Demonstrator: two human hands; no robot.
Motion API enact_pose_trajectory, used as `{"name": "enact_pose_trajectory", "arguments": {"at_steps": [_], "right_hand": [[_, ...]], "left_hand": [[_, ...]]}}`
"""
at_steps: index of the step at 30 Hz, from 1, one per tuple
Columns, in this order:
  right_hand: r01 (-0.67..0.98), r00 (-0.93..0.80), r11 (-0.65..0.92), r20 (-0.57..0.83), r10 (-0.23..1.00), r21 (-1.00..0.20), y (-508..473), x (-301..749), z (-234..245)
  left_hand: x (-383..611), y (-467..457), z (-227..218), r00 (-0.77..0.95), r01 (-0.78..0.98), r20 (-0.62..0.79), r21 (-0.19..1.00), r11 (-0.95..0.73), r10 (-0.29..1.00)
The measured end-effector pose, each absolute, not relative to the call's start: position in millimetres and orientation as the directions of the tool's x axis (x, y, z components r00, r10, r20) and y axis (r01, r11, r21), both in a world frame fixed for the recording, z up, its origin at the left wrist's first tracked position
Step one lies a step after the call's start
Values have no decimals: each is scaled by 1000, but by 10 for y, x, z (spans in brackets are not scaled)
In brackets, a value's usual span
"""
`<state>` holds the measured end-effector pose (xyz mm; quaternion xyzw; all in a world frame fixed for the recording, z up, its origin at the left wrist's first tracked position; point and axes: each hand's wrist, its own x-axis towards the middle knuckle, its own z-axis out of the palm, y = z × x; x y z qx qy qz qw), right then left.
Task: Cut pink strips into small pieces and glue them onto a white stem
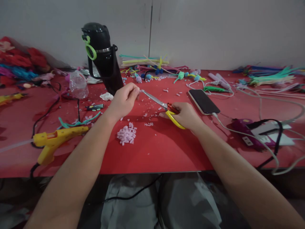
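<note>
Your right hand grips the scissors, tips just beside your left hand. Left is pinched closed; can't tell on what. Pink bits piled on the table, nearer you.

Dim, muted light, soft shadows on the red table, slight haze, stretched wide-angle edges

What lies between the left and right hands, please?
In the head view, the scissors span that stretch: the right hand holds the handles, and the blades point toward the left hand.
</note>
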<state>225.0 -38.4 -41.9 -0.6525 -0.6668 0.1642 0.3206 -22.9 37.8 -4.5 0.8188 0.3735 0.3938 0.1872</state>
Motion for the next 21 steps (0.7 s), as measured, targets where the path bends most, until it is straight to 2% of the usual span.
{"name": "enact_pose_trajectory", "arguments": {"at_steps": [21], "right_hand": [[756,42,119,229,973,-643,-387,2265,-423]], "left_hand": [[-230,353,-12,405,473,503,599,-646,763]]}}
